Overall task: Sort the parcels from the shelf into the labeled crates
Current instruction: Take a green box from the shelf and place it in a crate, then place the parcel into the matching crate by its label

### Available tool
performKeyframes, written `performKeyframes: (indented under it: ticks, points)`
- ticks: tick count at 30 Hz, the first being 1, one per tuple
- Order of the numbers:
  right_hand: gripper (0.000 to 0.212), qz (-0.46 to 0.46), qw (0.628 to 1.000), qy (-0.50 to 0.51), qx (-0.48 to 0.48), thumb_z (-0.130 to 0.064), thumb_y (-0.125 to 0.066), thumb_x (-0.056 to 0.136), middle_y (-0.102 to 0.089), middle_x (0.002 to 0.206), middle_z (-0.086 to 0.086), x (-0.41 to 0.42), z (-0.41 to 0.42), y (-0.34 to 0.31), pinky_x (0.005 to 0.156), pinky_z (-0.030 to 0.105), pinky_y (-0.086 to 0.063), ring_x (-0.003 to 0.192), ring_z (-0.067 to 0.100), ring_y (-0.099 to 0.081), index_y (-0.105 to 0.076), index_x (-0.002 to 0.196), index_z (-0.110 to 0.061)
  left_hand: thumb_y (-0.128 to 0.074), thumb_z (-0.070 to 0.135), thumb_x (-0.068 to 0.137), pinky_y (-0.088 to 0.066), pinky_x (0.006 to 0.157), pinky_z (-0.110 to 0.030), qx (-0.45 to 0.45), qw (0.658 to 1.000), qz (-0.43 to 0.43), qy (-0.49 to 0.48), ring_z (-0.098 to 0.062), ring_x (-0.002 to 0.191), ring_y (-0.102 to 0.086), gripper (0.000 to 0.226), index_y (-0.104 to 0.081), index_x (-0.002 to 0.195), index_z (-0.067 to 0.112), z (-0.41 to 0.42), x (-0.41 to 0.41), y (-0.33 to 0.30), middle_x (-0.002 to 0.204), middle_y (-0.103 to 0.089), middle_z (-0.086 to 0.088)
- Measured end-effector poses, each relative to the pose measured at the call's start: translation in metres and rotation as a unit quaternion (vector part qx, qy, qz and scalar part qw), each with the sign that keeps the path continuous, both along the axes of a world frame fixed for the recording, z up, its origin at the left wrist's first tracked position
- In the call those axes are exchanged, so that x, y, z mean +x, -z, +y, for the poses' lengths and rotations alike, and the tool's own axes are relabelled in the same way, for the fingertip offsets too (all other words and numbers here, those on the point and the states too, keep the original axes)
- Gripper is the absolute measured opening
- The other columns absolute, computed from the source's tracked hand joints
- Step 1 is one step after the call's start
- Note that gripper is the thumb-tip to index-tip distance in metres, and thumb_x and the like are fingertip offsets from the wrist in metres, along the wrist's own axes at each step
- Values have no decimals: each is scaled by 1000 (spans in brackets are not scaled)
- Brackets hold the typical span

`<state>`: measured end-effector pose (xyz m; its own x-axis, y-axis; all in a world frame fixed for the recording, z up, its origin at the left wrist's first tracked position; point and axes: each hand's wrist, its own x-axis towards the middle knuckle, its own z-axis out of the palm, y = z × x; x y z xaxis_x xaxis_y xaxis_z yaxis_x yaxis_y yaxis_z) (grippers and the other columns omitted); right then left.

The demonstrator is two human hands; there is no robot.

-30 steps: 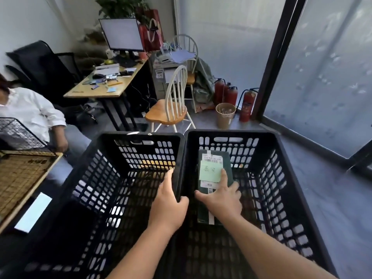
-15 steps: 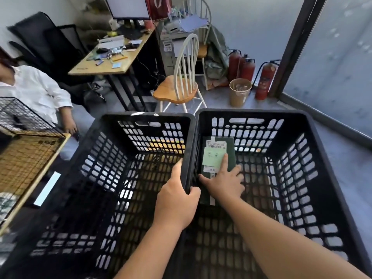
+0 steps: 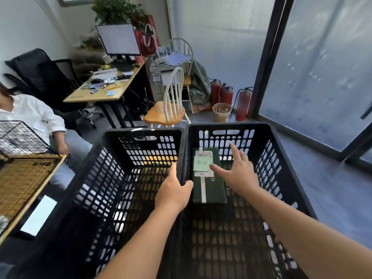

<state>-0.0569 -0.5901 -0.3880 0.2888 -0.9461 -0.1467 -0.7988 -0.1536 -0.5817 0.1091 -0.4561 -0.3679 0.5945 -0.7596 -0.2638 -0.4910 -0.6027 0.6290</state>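
Note:
Two black slotted crates stand side by side below me, the left crate (image 3: 112, 137) and the right crate (image 3: 277, 150). A dark green parcel (image 3: 211, 188) with a pale green note and a white label lies flat on the right crate's floor, near the shared wall. My left hand (image 3: 174, 193) grips the rim where the two crates meet. My right hand (image 3: 237, 174) hovers just right of the parcel with fingers spread, holding nothing. The left crate looks bare inside.
A wire-grid shelf with a wooden board (image 3: 22, 178) stands at the left. A seated person in a white shirt (image 3: 34, 115) is behind it. Beyond the crates are a wooden chair (image 3: 171, 109), a desk (image 3: 104, 93), a bin (image 3: 222, 112) and fire extinguishers (image 3: 242, 103).
My right hand has let go of the green parcel and lifted away to the right with fingers spread. The parcel now lies flat in the right crate. My left hand keeps its grip.

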Motion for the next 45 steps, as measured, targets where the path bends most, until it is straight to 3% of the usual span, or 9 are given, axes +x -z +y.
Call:
performKeyframes:
  ticks: [7, 14, 20, 25, 32, 36, 40, 45]
  points:
    - [103, -63, 984, -88, -144, -91, -54, 76, -23, 169, -5, -27, 21, -96, 113, 62, -38, 153, 31, -27, -2, 158, -56, -52, 49, 104, -47, 104, -43, -100, 994, -44, -7, -29, 143, -51, 70, -20, 166, 43, 7, -7, -54, 167, -43, -1]
    - [96, -93, 945, -228, -216, -89, -48, 80, -21, 170, -7, -13, 44, -161, 112, 58, -39, 151, 30, -27, 2, 157, -60, -51, 63, 101, -45, 116, -52, -192, 960, -194, -67, -25, 156, -36, 70, -26, 163, 46, 43, -18, -128, 171, -37, 1]
    - [92, -143, 881, -379, -245, -90, -37, 83, -18, 171, -8, -3, 90, -197, 117, 57, -34, 153, 27, -22, 4, 158, -57, -51, 65, 100, -44, 117, -50, -187, 908, -326, -188, -25, 151, -41, 69, -35, 162, 38, 138, -46, -190, 165, -44, 2]
    - [90, -175, 808, -488, -282, -91, -30, 84, -17, 172, -5, 2, 167, -232, 113, 62, -35, 155, 29, -20, 5, 159, -55, -48, 68, 101, -38, 123, -55, -99, 854, -426, -283, -31, 158, -31, 69, -34, 162, 39, 246, -97, -234, 170, -38, -4]
    - [85, -258, 695, -615, -268, -87, -32, 88, -18, 171, -6, 6, 319, -285, 116, 62, -31, 154, 27, -20, 3, 159, -55, -43, 74, 99, -36, 123, -53, -67, 787, -448, -419, -26, 155, -34, 71, -34, 162, 40, 409, -177, -285, 170, -36, 2]
    - [86, -285, 657, -648, -262, -85, -34, 90, -16, 170, -8, 4, 393, -298, 116, 60, -32, 154, 25, -19, -5, 161, -46, -42, 73, 98, -35, 125, -51, -44, 753, -456, -473, -25, 155, -35, 72, -31, 163, 44, 478, -213, -299, 169, -38, 3]
    - [83, -285, 641, -661, -269, -86, -31, 89, -16, 171, -8, 6, 432, -302, 116, 63, -33, 153, 27, -22, -5, 159, -49, -37, 76, 95, -37, 122, -51, -29, 743, -456, -489, -22, 156, -34, 74, -27, 163, 48, 514, -222, -304, 172, -34, 8]
    - [81, -289, 651, -649, -269, -88, -29, 88, -24, 168, -8, 17, 446, -299, 110, 61, -40, 150, 28, -29, -8, 158, -52, -44, 69, 102, -38, 119, -46, -66, 767, -430, -472, -19, 156, -34, 67, -31, 162, 44, 514, -211, -297, 172, -32, 10]
